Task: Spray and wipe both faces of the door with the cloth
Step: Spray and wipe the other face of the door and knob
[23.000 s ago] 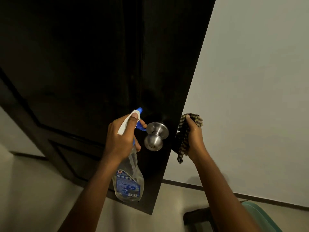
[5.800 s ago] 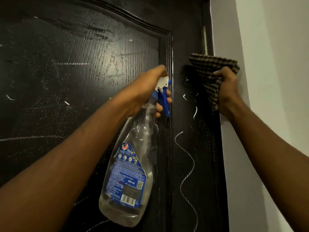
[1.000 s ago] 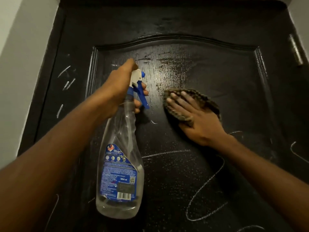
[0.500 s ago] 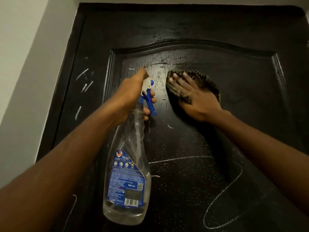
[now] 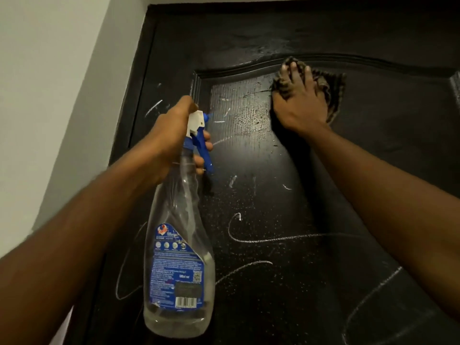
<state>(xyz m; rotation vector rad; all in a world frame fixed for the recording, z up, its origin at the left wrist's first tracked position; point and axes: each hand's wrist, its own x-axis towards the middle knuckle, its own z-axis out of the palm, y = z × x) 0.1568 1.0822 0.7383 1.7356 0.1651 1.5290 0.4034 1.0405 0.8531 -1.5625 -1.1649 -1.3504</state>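
The spray bottle [image 5: 179, 257] hangs closest to the camera, clear plastic, base down, with a blue label [image 5: 174, 270] and barcode and only a shallow pool of liquid at its bottom. The left hand [image 5: 171, 143] is wrapped round the bottle's neck, fingers curled in front by the blue trigger [image 5: 202, 150], nozzle aimed away from the camera. The left forearm, running down and left from the bottle, hides the door's lower left edge.

Behind the bottle stands the door [image 5: 323, 170], black with a wood grain, glossy and speckled with fine droplets. White scrawled lines [image 5: 249, 239] loop across it just right of the bottle, with shorter streaks above the bottle's nozzle.

Further off, up and to the right of the bottle, the right hand [image 5: 298, 103] lies flat, fingers straight and slightly spread, pressing a checked cloth [image 5: 331, 90] against the door, right at the arched moulding [image 5: 236, 70]. The right forearm covers the door's lower right part.

Left of the bottle rises a pale wall [image 5: 49, 95].
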